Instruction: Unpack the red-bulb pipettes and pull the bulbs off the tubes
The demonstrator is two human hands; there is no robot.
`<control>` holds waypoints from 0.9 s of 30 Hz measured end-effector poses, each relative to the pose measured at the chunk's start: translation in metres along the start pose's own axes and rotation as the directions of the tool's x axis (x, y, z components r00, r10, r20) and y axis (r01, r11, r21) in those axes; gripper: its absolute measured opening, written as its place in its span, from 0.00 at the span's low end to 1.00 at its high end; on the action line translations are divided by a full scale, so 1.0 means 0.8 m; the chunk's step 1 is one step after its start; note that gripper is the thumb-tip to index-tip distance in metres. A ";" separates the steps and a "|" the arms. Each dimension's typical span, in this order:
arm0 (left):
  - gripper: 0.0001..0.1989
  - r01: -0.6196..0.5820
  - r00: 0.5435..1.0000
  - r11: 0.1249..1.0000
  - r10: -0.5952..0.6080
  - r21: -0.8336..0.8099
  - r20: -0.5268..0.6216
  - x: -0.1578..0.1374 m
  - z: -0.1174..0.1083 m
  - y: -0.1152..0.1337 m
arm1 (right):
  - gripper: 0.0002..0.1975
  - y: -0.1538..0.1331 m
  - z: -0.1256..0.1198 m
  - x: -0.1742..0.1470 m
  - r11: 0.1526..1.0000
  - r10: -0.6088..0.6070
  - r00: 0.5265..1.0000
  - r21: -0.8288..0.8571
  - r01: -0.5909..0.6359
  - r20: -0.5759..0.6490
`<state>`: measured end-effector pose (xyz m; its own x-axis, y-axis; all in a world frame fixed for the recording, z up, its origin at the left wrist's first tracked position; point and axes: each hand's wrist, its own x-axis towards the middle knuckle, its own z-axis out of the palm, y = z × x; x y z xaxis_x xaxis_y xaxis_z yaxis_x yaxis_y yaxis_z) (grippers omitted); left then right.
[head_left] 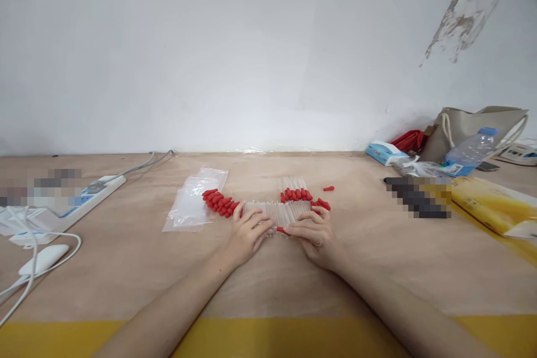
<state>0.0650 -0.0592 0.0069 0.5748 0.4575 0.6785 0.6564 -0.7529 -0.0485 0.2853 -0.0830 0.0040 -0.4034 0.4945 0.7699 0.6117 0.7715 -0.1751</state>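
Observation:
A pile of clear glass dropper tubes (274, 213) lies on the table between my two hands. My left hand (248, 233) is curled round its left end, fingers resting over the tubes. At the other end, my right hand (315, 236) closes on the pile, its thumb partly hidden. A single red rubber bulb (282, 230) touches the fingertips of my right hand. Many red bulbs (218, 203) spread out left of the pile. Just behind the tubes is a row of droppers with red bulbs (297, 194), their glass stems pointing to the wall. More red bulbs (323, 203) sit beside my right hand.
Clear plastic bags (191, 201) lie to the left. One loose red bulb (329, 188) rests behind the right hand. Far left are a power strip (103, 184) and white cables. At right stand a tissue pack (386, 152), a water bottle (472, 151) and a yellow package (490, 204).

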 end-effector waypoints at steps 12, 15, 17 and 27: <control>0.06 -0.080 0.996 0.993 0.082 0.082 -0.022 -0.001 -0.002 0.010 | 0.06 -0.008 0.019 -0.001 0.979 -0.009 1.000 -0.202 0.011 0.010; 0.07 -0.098 0.994 0.992 0.101 0.078 -0.032 -0.002 -0.003 0.011 | 0.07 -0.008 0.018 -0.005 0.978 -0.028 0.999 -0.208 0.031 0.016; 0.07 -0.108 0.993 0.992 0.111 0.070 -0.036 -0.002 -0.004 0.011 | 0.07 -0.008 0.016 -0.005 0.978 -0.033 0.999 -0.206 0.037 0.022; 0.06 -0.142 0.990 0.988 0.143 0.059 -0.018 -0.006 -0.004 0.007 | 0.07 -0.009 0.002 -0.009 0.982 -0.058 0.998 -0.181 0.063 0.032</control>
<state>0.0643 -0.0673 0.0060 0.6541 0.3366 0.6774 0.5959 -0.7809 -0.1874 0.2824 -0.0916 -0.0011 -0.4597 0.4615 0.7588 0.6981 0.7159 -0.0126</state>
